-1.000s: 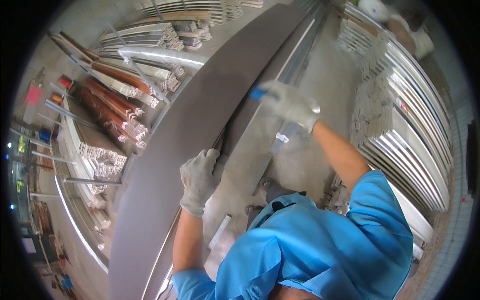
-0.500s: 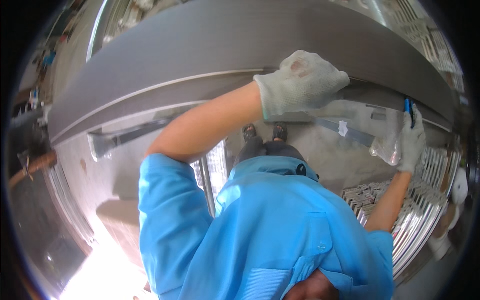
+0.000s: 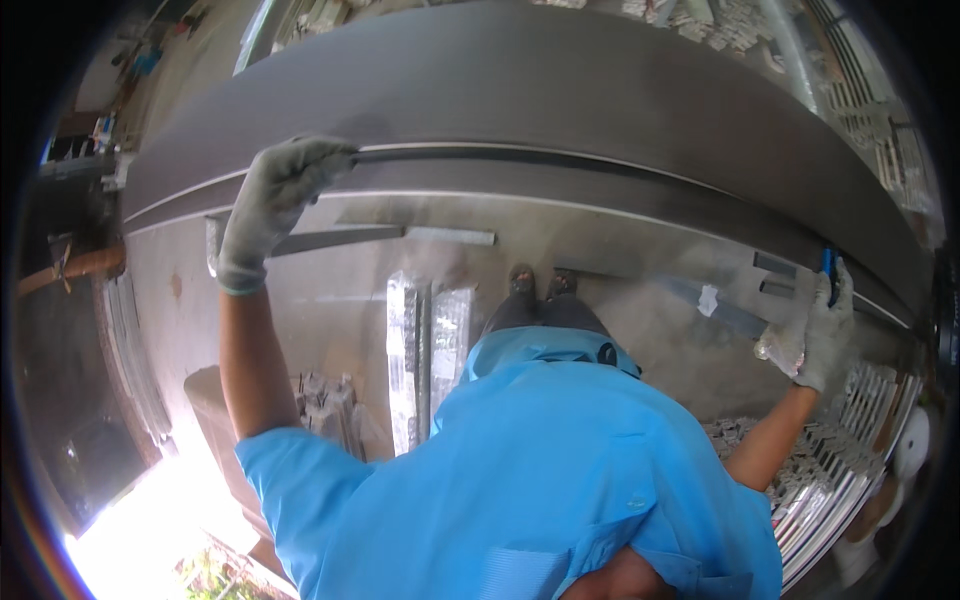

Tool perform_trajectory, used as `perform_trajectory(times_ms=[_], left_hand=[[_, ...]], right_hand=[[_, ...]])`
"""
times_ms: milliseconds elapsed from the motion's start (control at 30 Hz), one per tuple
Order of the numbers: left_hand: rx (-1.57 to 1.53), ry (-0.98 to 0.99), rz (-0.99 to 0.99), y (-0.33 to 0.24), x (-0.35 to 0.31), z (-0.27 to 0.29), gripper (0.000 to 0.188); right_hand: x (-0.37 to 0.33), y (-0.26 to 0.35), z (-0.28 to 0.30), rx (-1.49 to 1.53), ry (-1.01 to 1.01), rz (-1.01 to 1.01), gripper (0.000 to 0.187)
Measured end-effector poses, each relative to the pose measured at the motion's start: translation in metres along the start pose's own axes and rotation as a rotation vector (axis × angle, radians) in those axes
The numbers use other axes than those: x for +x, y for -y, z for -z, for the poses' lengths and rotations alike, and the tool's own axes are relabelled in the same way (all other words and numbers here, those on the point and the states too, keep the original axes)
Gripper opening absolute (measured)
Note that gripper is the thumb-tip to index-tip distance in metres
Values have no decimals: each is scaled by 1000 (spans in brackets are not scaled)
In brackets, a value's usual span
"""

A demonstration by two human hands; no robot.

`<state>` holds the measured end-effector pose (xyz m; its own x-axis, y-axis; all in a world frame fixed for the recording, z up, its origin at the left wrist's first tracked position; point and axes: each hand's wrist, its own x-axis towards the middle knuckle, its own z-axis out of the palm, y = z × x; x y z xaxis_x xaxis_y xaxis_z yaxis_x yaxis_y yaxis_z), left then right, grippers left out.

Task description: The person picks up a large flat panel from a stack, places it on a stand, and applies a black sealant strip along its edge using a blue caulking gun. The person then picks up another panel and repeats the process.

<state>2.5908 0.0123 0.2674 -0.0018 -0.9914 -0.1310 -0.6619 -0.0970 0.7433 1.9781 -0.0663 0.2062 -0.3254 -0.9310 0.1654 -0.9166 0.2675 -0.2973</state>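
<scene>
A long grey panel (image 3: 480,75) spans the view in front of me, with a narrow ledge along its near side. A thin dark strip (image 3: 520,155) runs along the groove between panel and ledge. At the left, my gloved left hand (image 3: 275,205) is closed, its fingertips pinching the strip's left end. Far to the right, my gloved right hand (image 3: 828,335) is closed round a small blue tool (image 3: 829,262) held upright against the panel's near edge; the tool's lower part is hidden. Crumpled clear plastic (image 3: 780,350) sits against that hand; whether it is gripped I cannot tell.
Wrapped white profiles (image 3: 405,350) stand left of my body. Stacked metal profiles (image 3: 835,440) lie at the lower right. Grey bars (image 3: 340,238) lie beneath the panel's left half, and a brown box (image 3: 215,410) is at the lower left. My feet (image 3: 540,282) are below the panel.
My left hand has swept from the middle of the panel to its left part, drawing the dark strip out along the groove. The right hand keeps its place with the blue tool.
</scene>
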Motion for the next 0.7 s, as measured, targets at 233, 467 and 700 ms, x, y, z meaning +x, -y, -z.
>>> perform_trajectory(times_ms=[233,467,700], left_hand=[[186,-35,-198,11,26,-2,13],[373,80,-427,15,55,2,10],[323,211,-768,38,75,7,17]], right_hand=[[-9,12,4,96,22,32,44],[-12,23,-5,52,-89,-138,43],[-48,91,-28,13,-214,-145,41]])
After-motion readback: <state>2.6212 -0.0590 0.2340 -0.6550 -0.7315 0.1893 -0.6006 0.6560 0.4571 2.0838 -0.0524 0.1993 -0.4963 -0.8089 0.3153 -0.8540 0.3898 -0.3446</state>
